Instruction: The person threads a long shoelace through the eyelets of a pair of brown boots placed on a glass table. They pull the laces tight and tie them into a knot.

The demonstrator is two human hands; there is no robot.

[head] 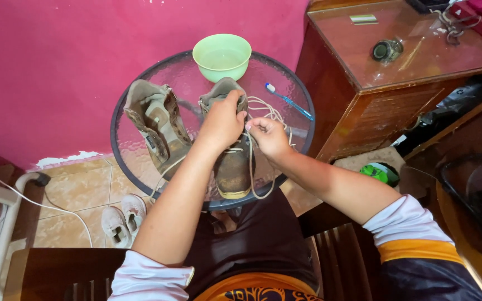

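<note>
Even, diffuse light is filling the scene at moderate brightness, and colours are reading saturated. The glass top of the round bench [140,100] is catching pale, mottled glare across its textured surface. The polished wooden cabinet [386,72] is reflecting a soft sheen on its top. Shadows are staying soft and shallow, deepening toward the lower right corner. Wide-angle distortion is bending lines near the frame edges. The centre is rendering sharp, while the nearest sleeves are softening slightly.
</note>
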